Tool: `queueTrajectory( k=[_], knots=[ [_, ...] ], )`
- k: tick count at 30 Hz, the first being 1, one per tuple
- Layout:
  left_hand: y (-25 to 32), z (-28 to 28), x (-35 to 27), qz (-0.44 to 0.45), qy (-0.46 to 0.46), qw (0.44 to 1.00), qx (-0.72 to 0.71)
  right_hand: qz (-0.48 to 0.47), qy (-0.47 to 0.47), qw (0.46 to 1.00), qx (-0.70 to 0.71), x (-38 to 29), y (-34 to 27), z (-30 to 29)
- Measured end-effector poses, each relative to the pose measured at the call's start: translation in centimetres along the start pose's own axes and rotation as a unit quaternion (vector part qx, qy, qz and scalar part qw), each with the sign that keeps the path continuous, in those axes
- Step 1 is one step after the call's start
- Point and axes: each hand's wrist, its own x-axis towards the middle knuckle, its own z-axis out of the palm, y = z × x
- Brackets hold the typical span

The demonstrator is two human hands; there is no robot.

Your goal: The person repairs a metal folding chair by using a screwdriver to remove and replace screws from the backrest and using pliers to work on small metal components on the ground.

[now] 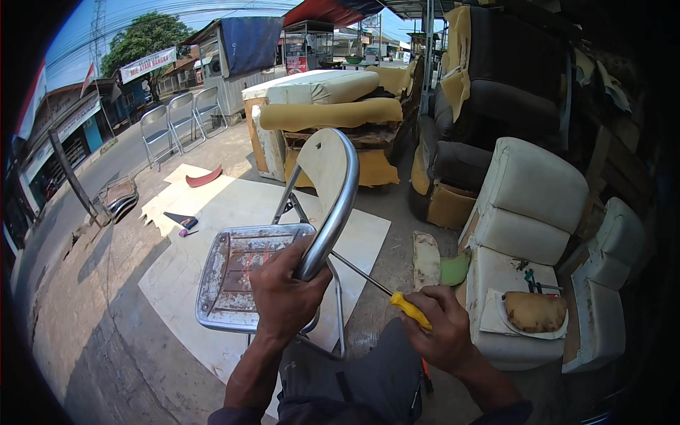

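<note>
A metal folding chair [255,276] with a bare, rusty seat pan stands upright before me. My left hand [289,289] grips the lower end of its curved chrome back frame [348,196]. A pale panel [322,164] fills the backrest, with a small dark spot near its top. In my right hand [438,324] is a screwdriver [409,309] with a yellow handle. Its long shaft points up and left to the chair's back frame. The tip is hidden behind the frame, so contact cannot be told.
Under the chair lies a pale sheet [175,276], bearing a handsaw [181,219], a purple-handled tool [184,232] and a red curved piece [204,177]. White sofa seats [526,212] stand at right, holding a padded cushion piece [534,311]. Stripped sofas [329,114] and folding chairs [183,119] are farther off.
</note>
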Motion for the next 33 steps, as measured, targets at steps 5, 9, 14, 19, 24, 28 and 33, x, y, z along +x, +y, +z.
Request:
queueTrajectory(
  k=[5, 9, 14, 19, 24, 28, 33],
  knots=[
    [0.2, -0.5, 0.0, -0.018, -0.015, 1.000, 0.002, 0.307, -0.111, 0.907, 0.266, 1.5, -1.2, -1.4],
    [0.4, -0.4, 0.1, -0.002, -0.007, 1.000, -0.014, 0.056, -0.009, 0.997, 0.047, 0.3, -0.6, -0.2],
    [0.3, -0.2, 0.1, 0.003, 0.006, 1.000, -0.019, 0.163, -0.083, 0.973, 0.140, 0.5, -1.1, -0.8],
    [0.3, -0.4, 0.2, 0.008, 0.001, 1.000, -0.008, 0.065, -0.025, 0.998, 0.010, 0.8, -1.5, -0.4],
    [0.8, -0.5, 0.0, 0.027, 0.016, 0.999, -0.015, 0.018, -0.029, 0.999, -0.003, -0.3, -0.8, 0.1],
    [0.2, -0.4, 0.0, 0.018, 0.013, 1.000, -0.009, 0.358, -0.143, 0.853, 0.351, 1.3, -1.2, -1.1],
    [0.4, -0.4, 0.1, 0.025, 0.019, 0.999, -0.009, -0.036, 0.010, 0.991, -0.128, -0.2, -0.8, -0.1]
  ],
)
